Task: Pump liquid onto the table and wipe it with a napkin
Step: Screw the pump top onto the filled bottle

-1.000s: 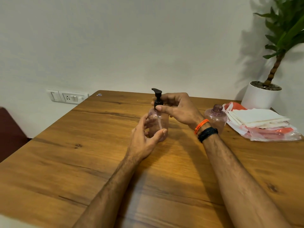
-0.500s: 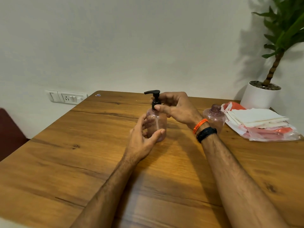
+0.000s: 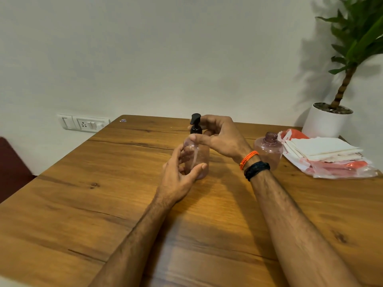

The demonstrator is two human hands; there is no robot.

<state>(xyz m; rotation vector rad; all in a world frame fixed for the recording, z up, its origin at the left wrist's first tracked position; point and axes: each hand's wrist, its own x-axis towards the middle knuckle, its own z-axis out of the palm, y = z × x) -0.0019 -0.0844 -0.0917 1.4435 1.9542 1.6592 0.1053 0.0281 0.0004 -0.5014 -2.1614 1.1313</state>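
A clear pinkish pump bottle (image 3: 198,156) stands upright in the middle of the wooden table (image 3: 103,193). Its black pump head (image 3: 195,126) sticks up above my fingers. My left hand (image 3: 179,175) wraps the bottle's body from the near left side. My right hand (image 3: 219,137) pinches the black collar of the pump with thumb and fingers. A stack of white napkins (image 3: 323,149) lies on a plastic bag at the far right.
A second pinkish bottle without a cap (image 3: 269,150) stands just right of my right wrist. A white pot with a green plant (image 3: 326,121) sits at the far right corner. A wall socket plate (image 3: 83,123) is behind the table's left edge.
The pump's spout has turned: it pointed left half a second ago and now points toward the near left. My right fingers have shifted around the collar. The left hand stays put.
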